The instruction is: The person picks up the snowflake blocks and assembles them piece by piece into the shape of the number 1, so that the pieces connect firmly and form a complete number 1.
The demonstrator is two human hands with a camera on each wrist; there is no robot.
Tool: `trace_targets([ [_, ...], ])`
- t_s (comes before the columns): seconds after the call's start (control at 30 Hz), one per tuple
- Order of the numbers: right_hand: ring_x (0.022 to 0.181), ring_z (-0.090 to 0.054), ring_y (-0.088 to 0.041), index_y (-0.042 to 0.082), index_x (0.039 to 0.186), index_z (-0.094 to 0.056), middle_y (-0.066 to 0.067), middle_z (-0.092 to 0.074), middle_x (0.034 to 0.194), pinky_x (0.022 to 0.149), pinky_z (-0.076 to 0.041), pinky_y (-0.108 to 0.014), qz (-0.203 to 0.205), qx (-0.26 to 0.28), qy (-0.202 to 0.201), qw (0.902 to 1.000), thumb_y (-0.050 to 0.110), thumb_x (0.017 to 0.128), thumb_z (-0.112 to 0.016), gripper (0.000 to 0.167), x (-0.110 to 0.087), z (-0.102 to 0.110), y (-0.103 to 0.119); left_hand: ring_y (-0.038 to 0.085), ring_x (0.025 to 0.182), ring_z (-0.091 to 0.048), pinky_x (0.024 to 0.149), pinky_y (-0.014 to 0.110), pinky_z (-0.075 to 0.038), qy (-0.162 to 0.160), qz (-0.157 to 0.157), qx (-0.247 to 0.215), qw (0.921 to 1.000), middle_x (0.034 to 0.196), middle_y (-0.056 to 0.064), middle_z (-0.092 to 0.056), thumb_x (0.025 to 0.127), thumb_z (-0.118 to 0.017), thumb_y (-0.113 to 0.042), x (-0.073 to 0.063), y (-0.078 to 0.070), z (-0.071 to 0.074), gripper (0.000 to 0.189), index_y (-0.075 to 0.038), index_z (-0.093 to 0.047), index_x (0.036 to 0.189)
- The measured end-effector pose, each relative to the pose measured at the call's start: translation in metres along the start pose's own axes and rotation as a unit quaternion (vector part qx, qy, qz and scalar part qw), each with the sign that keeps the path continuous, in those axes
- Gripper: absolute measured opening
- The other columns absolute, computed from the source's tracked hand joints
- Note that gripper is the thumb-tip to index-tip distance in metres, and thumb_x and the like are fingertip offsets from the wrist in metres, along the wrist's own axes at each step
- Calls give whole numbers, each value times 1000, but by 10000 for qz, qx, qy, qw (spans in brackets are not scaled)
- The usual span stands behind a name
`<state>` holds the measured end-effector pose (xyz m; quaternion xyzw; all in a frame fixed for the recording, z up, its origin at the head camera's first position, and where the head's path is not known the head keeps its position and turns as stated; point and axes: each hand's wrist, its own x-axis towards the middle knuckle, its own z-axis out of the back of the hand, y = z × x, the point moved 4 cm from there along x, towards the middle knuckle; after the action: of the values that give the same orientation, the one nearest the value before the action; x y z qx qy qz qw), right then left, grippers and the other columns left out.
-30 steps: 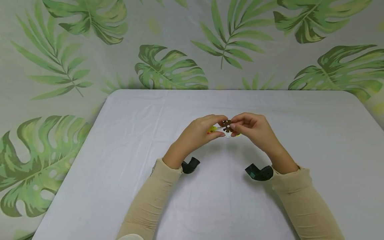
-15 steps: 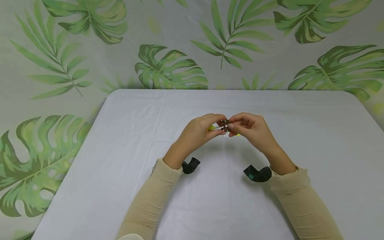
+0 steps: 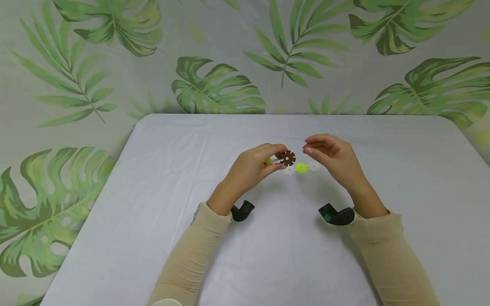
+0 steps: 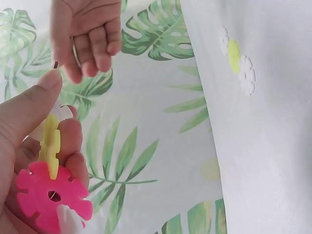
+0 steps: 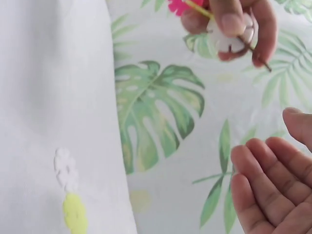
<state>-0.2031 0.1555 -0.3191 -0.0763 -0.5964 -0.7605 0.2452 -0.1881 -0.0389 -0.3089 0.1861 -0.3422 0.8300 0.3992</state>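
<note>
My left hand [image 3: 254, 163] holds a chain of interlocking notched plastic discs above the table. At its right end is a brown disc [image 3: 287, 158], standing out past the fingertips. In the left wrist view a white disc [image 4: 61, 113], a yellow disc [image 4: 49, 144] and a pink disc [image 4: 51, 192] follow along the palm, with another white piece [image 4: 69, 219] slotted into the pink one. My right hand [image 3: 333, 159] is apart from the chain, its fingers relaxed and nothing in them. Below the hands lie a white disc [image 3: 289, 171], a yellow disc [image 3: 301, 168] and a second white disc [image 3: 314, 166].
A white cloth covers the table [image 3: 229, 136], whose far edge meets a leaf-patterned backdrop [image 3: 214, 51]. Black wrist cameras sit at the left cuff [image 3: 243, 211] and the right cuff [image 3: 337, 215], low over the cloth.
My right hand has let go of the brown disc and moved up and to the right, uncovering the loose discs on the table. The left hand keeps its hold, almost unmoved.
</note>
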Motion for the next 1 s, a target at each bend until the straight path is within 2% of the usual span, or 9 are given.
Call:
trace_targets([
  [0.1,88,-60,-13,-3,107,-59,-8,-62,96,76,-47,-20,-72,-277,-117,9995,1,83,-62,24,1,5,-9,9,82,-59,70,10,-41,-37,-22,20,10000,101,2,-63,79,-69,-18,-1,0,1,35,-5,-61,110],
  [0.23,94,-57,-18,-5,112,-55,-9,-60,102,80,-45,-20,-286,-573,-113,9979,0,83,-63,31,2,9,-22,8,79,-58,70,10,-41,-61,-31,64,10000,101,2,-63,79,-69,-19,-1,0,2,36,-5,-61,111],
  [0.43,104,-51,-25,-3,118,-52,-17,-55,113,90,-40,-32,-846,-1081,39,9905,5,83,-64,39,1,14,-46,11,77,-58,69,12,-42,-77,-44,34,10000,97,1,-63,78,-69,-19,-1,1,2,36,-6,-61,111],
  [0.63,107,-50,-29,-5,121,-49,-20,-52,117,92,-38,-38,-1126,-1091,265,9873,8,83,-65,43,-3,17,-67,7,77,-54,68,13,-41,-110,-101,70,9999,97,0,-63,79,-69,-19,-1,2,2,35,-7,-61,111],
  [0.87,108,-50,-33,-2,122,-50,-19,-52,121,91,-39,-43,-1710,-1421,663,9727,15,83,-66,46,-9,20,-93,5,79,-54,69,12,-41,-105,-68,81,9999,97,-1,-63,78,-69,-18,-1,1,4,36,-7,-61,111],
  [1.0,107,-50,-34,0,122,-51,-19,-50,122,91,-38,-45,-1874,-1706,808,9640,16,83,-66,44,-11,21,-102,5,78,-54,69,13,-41,-105,-55,88,9999,97,-1,-63,78,-70,-17,-1,2,4,36,-8,-61,111],
])
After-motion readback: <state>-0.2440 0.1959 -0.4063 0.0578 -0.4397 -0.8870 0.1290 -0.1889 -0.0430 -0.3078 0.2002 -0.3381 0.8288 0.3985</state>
